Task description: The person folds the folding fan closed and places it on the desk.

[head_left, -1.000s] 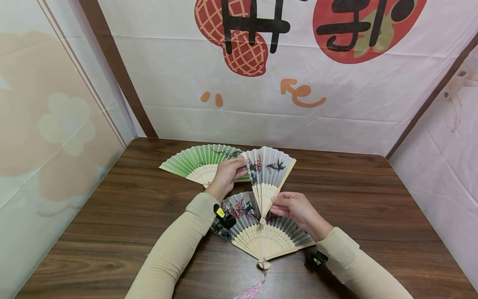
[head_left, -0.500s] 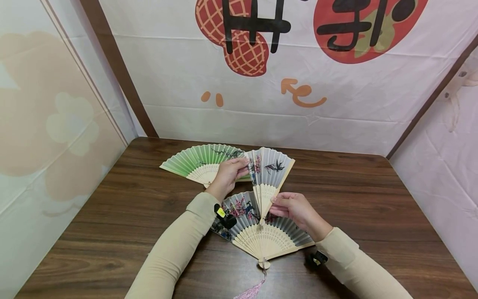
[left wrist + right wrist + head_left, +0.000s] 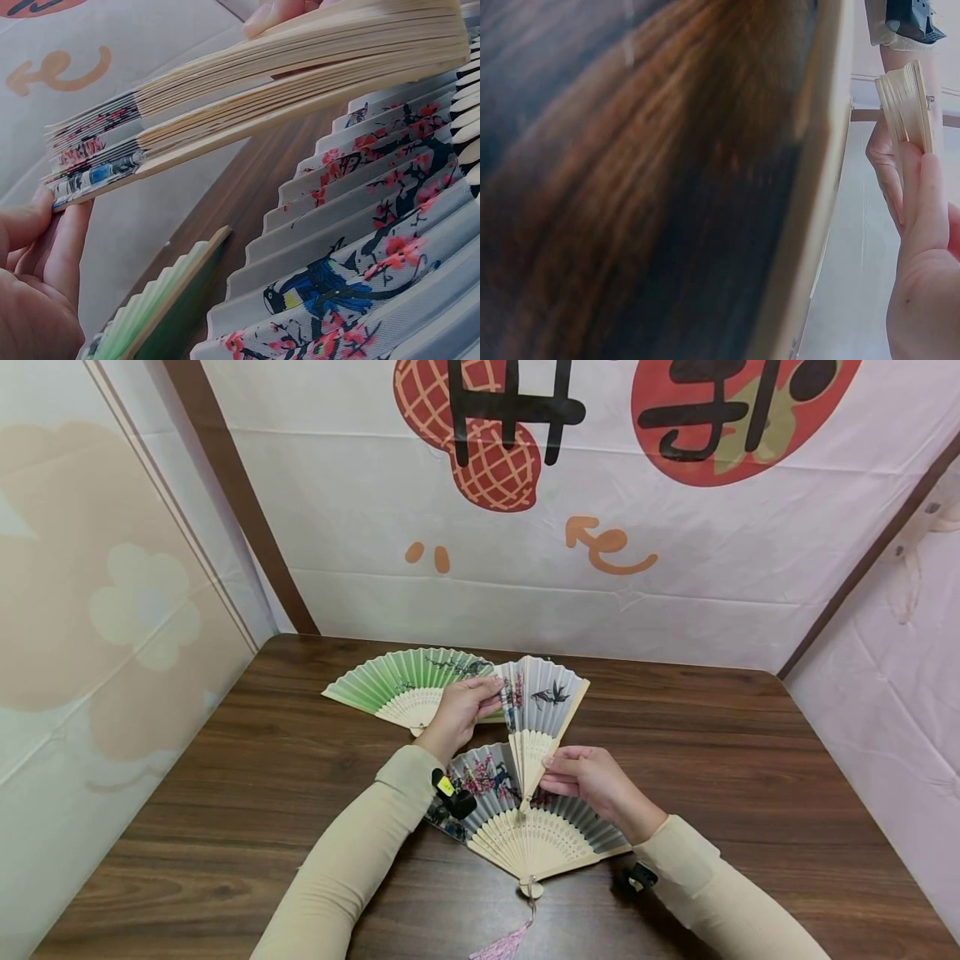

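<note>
A partly spread grey folding fan (image 3: 551, 697), with pink blossoms and a dark bird, is held up between both hands. My left hand (image 3: 459, 706) pinches the top of its left edge between thumb and fingers. My right hand (image 3: 592, 779) pinches the outer rib on its lower right side. In the left wrist view, the held fan's bamboo ribs (image 3: 247, 97) show edge-on in stacked layers. Under it, a second grey fan (image 3: 543, 839) lies widely spread on the table, its upper middle hidden. Behind my left hand, a green fan (image 3: 397, 685) is spread.
A pink tassel (image 3: 502, 943) trails from the lower grey fan toward the near table edge. The dark wood table (image 3: 750, 777) meets a printed cloth backdrop (image 3: 480, 597) at the back, with cloth walls at both sides. Each sleeve's cuff carries a small black camera (image 3: 453, 797).
The held fan's right edge has shifted slightly left, making its spread a little narrower. Both hands keep their pinch and have hardly moved; the lower grey fan and the green fan lie as before.
</note>
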`<state>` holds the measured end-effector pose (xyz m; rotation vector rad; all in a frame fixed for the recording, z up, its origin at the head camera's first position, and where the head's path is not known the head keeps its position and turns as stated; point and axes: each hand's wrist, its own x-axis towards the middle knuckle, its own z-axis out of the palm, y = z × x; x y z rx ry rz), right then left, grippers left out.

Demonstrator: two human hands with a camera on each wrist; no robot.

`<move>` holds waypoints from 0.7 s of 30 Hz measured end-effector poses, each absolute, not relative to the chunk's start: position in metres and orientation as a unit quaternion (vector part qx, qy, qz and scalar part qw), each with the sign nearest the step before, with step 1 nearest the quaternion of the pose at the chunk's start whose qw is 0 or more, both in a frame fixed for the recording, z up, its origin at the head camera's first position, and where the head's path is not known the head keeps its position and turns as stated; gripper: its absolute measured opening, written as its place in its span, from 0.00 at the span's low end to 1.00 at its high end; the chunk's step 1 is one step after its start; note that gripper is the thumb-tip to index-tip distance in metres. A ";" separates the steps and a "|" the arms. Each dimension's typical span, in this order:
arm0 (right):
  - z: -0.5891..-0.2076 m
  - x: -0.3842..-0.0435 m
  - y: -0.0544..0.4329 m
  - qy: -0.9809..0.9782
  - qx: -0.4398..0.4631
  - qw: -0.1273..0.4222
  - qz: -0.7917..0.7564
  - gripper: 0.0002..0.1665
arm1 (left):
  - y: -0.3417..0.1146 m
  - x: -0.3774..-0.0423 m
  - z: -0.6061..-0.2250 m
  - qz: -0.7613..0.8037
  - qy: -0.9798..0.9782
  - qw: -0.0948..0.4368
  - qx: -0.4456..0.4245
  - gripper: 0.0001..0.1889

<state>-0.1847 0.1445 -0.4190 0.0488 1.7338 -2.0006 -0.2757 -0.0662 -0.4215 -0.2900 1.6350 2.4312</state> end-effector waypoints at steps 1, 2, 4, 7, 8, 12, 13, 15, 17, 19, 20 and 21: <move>-0.419 -0.184 0.144 0.634 0.017 0.245 -0.733 0.16 | -0.066 -0.276 -0.421 0.821 0.553 0.099 -0.097 0.17; -0.419 -0.184 0.144 0.634 0.017 0.245 -0.734 0.16 | -0.066 -0.276 -0.421 0.822 0.552 0.099 -0.098 0.17; -0.419 -0.184 0.144 0.634 0.020 0.245 -0.733 0.15 | -0.065 -0.276 -0.422 0.824 0.550 0.099 -0.098 0.17; -0.418 -0.184 0.143 0.635 0.021 0.244 -0.733 0.15 | -0.064 -0.277 -0.422 0.826 0.546 0.098 -0.098 0.16; -0.418 -0.184 0.143 0.635 0.022 0.243 -0.733 0.15 | -0.064 -0.278 -0.423 0.827 0.545 0.097 -0.098 0.16; -0.418 -0.184 0.142 0.637 0.022 0.245 -0.731 0.15 | -0.063 -0.278 -0.423 0.823 0.550 0.100 -0.095 0.16; -0.418 -0.184 0.142 0.637 0.021 0.246 -0.730 0.15 | -0.063 -0.277 -0.423 0.823 0.552 0.100 -0.094 0.17; -0.419 -0.184 0.142 0.638 0.023 0.247 -0.729 0.15 | -0.063 -0.277 -0.423 0.821 0.555 0.100 -0.092 0.17; -0.420 -0.184 0.142 0.639 0.026 0.249 -0.727 0.16 | -0.063 -0.276 -0.423 0.822 0.554 0.098 -0.091 0.17; -0.420 -0.184 0.142 0.639 0.027 0.250 -0.727 0.16 | -0.062 -0.276 -0.424 0.823 0.552 0.097 -0.090 0.17; -0.420 -0.184 0.142 0.639 0.029 0.250 -0.727 0.16 | -0.062 -0.276 -0.424 0.823 0.552 0.097 -0.090 0.17; -0.420 -0.184 0.142 0.639 0.027 0.251 -0.727 0.16 | -0.062 -0.276 -0.424 0.824 0.551 0.097 -0.090 0.17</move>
